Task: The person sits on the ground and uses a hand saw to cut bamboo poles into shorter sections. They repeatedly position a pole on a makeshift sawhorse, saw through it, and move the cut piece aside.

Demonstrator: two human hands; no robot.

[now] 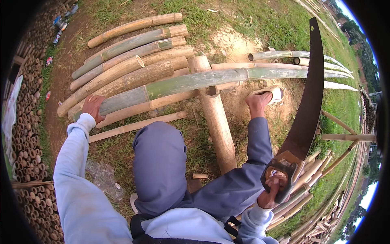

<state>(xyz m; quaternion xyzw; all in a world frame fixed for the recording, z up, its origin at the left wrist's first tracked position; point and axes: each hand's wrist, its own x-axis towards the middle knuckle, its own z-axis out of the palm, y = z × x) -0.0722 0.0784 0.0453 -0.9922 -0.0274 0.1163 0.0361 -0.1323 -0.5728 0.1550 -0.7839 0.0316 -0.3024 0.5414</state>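
Daylight falls on an outdoor yard where green grass (266, 22) grows in patches around bare brown soil (81, 30), with a paler patch (237, 42) of ground toward the top. Along the left edge, a large stack of cut bamboo (30, 140) shows its round ends, a whitish sheet (13, 110) lying against it. Long poles (340, 195) lie on the ground at the far right. Beyond, dark green trees (361, 42) stand under a bright sky (347, 12).

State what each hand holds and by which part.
The right hand grips the handsaw by its handle. The left hand lies on the left end of the green bamboo pole; whether it grips is unclear.
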